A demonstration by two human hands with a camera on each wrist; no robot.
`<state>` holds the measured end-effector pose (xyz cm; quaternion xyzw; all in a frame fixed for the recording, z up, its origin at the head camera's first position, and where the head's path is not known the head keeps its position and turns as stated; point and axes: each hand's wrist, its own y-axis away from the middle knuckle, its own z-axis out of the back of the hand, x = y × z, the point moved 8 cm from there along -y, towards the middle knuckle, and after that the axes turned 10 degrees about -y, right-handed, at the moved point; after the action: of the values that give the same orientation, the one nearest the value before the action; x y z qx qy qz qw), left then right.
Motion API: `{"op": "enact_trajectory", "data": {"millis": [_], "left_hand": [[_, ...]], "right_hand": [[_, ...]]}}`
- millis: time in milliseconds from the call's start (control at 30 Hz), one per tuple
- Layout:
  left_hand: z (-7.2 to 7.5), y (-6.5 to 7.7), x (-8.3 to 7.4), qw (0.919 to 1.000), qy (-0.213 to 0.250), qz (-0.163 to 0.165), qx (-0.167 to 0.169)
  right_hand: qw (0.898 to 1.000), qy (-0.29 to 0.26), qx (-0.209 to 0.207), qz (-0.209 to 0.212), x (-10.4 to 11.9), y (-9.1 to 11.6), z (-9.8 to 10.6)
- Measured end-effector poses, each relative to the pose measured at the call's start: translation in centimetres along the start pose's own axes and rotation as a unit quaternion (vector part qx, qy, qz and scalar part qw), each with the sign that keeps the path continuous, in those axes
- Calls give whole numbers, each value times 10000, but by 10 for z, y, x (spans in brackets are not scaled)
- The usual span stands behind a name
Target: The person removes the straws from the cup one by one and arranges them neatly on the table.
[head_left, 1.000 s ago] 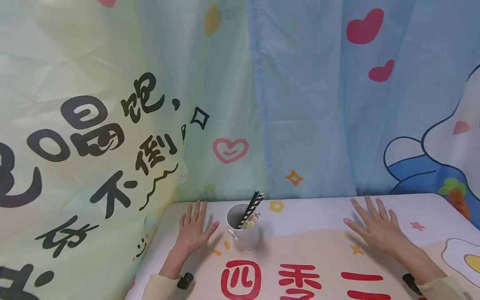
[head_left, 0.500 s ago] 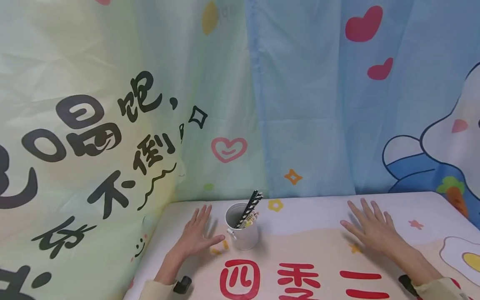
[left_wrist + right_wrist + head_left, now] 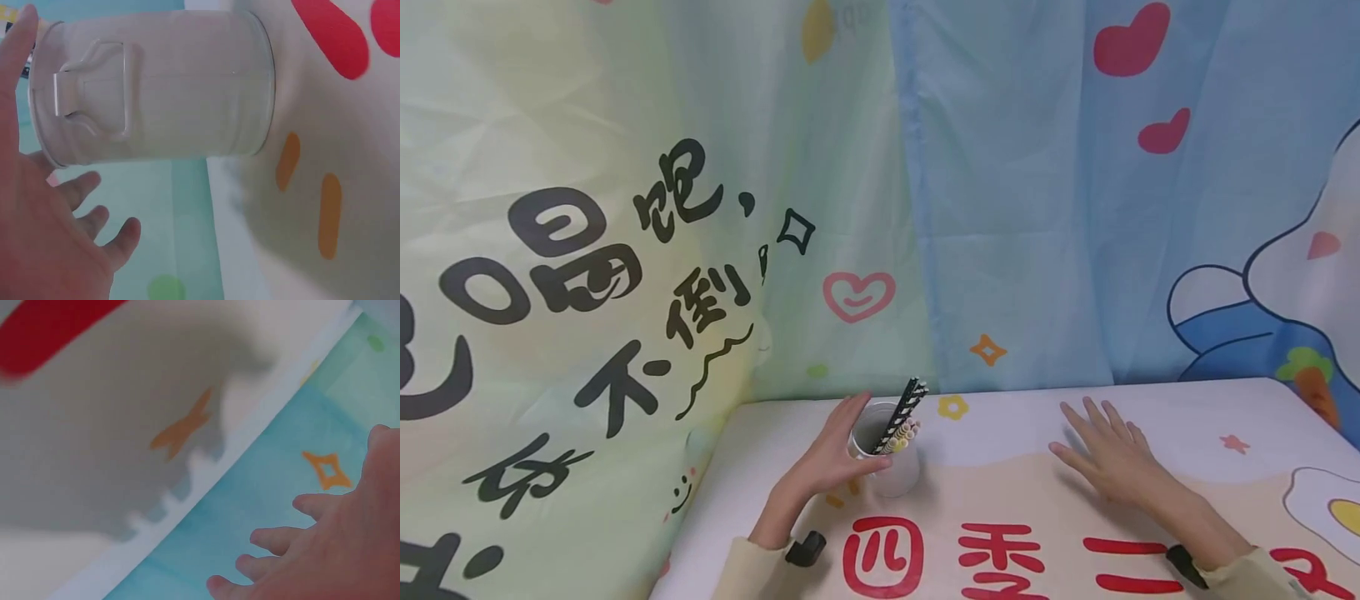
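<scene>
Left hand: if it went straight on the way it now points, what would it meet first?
The left hand would likely meet the white cylindrical metal bucket, directly ahead of its palm; whether they touch now is unclear.

Your white bucket of straws stands upright on the table.
You have your left hand about its rim, thumb on the near side and fingers toward the far side; whether they touch you cannot tell. Its wall is smooth, with a small ear below the rim. Inside, black-and-white straws lean to the right, rising above shorter pale straws. Your right hand is well apart from it.
</scene>
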<state>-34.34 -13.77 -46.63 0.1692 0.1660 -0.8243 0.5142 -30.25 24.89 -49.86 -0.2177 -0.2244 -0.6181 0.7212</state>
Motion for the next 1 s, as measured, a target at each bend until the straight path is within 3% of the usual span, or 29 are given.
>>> {"op": "enact_trajectory", "data": {"millis": [500,1000], "left_hand": [[-7,-7,0,9994,252,49,236],[-12,-9,4,9970,729,144,199]], "right_hand": [[9991,-25,40,410,53,3,-18],[9976,-360,78,580,81,0,-32]]}}
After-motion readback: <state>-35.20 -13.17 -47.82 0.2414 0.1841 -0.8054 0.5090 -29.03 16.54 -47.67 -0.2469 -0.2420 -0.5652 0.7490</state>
